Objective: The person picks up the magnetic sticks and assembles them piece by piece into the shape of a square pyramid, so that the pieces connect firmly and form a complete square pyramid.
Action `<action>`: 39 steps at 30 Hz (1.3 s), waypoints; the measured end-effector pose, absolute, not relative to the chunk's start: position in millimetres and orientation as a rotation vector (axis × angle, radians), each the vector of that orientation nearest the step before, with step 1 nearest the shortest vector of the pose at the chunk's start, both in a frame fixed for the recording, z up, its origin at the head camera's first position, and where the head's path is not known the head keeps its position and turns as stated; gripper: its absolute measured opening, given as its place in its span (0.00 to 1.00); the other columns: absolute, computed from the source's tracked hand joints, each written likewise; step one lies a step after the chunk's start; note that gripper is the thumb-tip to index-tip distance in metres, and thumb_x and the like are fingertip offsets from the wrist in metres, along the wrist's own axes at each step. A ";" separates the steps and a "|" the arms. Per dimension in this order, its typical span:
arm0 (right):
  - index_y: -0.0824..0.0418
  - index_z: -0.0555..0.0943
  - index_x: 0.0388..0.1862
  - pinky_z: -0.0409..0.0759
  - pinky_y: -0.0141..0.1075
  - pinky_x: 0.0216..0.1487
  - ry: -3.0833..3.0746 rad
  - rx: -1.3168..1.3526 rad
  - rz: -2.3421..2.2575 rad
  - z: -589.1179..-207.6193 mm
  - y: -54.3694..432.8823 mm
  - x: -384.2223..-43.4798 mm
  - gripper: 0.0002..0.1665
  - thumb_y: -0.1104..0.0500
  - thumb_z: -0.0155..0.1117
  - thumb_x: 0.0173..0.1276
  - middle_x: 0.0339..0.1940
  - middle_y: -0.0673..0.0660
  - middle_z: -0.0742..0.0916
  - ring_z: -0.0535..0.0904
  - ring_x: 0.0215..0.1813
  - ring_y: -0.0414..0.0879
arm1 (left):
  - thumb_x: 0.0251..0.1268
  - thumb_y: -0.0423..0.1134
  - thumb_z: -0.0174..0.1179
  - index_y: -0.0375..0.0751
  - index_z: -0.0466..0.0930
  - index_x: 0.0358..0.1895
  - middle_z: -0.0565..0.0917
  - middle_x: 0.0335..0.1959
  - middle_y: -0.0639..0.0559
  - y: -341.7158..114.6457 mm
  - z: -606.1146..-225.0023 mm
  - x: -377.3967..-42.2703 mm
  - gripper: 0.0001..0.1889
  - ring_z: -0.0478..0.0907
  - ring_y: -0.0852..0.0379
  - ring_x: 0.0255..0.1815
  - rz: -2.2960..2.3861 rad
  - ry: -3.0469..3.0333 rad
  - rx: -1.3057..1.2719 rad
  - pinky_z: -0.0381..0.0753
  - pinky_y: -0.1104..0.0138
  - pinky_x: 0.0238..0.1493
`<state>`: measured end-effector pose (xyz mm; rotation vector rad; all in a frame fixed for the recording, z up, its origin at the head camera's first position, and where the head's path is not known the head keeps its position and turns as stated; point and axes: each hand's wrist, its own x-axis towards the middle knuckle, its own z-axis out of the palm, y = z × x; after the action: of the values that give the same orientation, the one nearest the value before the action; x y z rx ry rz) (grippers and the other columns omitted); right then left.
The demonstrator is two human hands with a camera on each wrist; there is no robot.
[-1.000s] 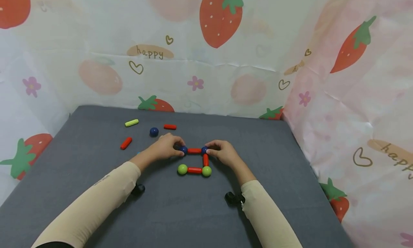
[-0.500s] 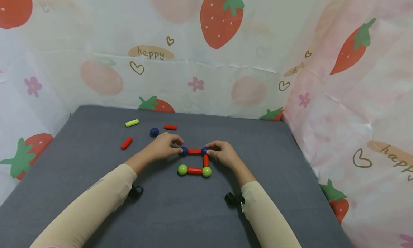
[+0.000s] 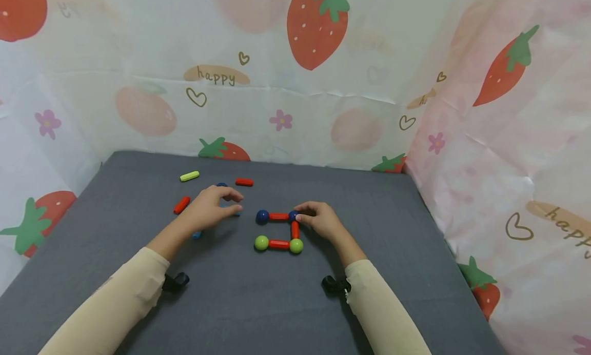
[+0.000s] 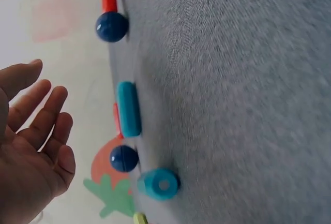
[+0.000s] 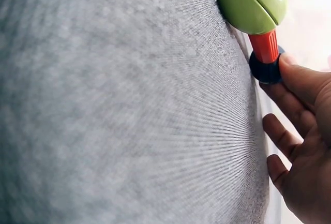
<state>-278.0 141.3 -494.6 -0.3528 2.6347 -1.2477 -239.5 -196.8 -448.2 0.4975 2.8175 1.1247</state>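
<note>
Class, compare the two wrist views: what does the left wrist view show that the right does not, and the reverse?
Only the left: the left hand, holding nothing; two teal rods; a loose dark blue ball; the tip of a yellow-green rod.

Only the right: a clear look at the right hand pinching a navy ball.

Both: gray cloth, a green ball, and a red rod meeting a blue ball.

Glossy plastic balls (image 3: 261, 243), matt woven cloth (image 3: 258, 309)
</note>
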 end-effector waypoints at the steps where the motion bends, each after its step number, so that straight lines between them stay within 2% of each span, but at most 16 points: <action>1: 0.47 0.88 0.55 0.81 0.44 0.52 2.634 -0.349 -1.250 -494.5 141.3 -278.0 0.14 0.51 0.70 0.72 0.51 0.48 0.88 0.82 0.52 0.46 | 0.72 0.48 0.65 0.47 0.83 0.61 0.82 0.59 0.49 -199.7 -447.2 -237.4 0.19 0.73 0.45 0.65 1.141 2.818 0.478 0.72 0.44 0.65; 11: 0.48 0.88 0.55 0.81 0.42 0.49 2.624 -0.355 -1.252 -494.3 141.6 -277.8 0.15 0.51 0.70 0.72 0.51 0.49 0.88 0.82 0.51 0.46 | 0.73 0.56 0.62 0.49 0.81 0.63 0.79 0.64 0.44 -225.6 -446.8 -213.5 0.22 0.71 0.43 0.67 1.254 2.840 0.302 0.70 0.41 0.64; 20: 0.47 0.87 0.55 0.81 0.43 0.51 2.617 -0.365 -1.263 -494.0 142.1 -278.4 0.15 0.51 0.70 0.72 0.52 0.49 0.88 0.82 0.51 0.46 | 0.74 0.51 0.63 0.43 0.80 0.64 0.80 0.63 0.42 -236.3 -453.6 -204.5 0.22 0.71 0.41 0.67 1.324 2.839 0.207 0.72 0.41 0.63; 30: 0.47 0.87 0.55 0.81 0.42 0.50 2.596 -0.372 -1.277 -494.0 142.7 -276.4 0.14 0.51 0.70 0.72 0.51 0.48 0.88 0.82 0.50 0.45 | 0.73 0.52 0.64 0.41 0.78 0.66 0.79 0.63 0.40 -248.2 -471.8 -203.0 0.26 0.71 0.40 0.65 1.277 2.847 0.153 0.73 0.42 0.62; 39: 0.47 0.87 0.56 0.81 0.42 0.49 2.593 -0.364 -1.285 -492.2 144.2 -276.0 0.15 0.51 0.69 0.72 0.51 0.49 0.88 0.82 0.49 0.45 | 0.68 0.50 0.68 0.39 0.79 0.65 0.81 0.59 0.38 -257.7 -483.7 -206.3 0.27 0.71 0.39 0.59 1.154 2.939 0.153 0.72 0.43 0.56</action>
<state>-276.0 144.2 -492.2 -0.3643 2.5929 -1.2851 -206.3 -257.7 -483.7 0.1529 2.9391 1.1540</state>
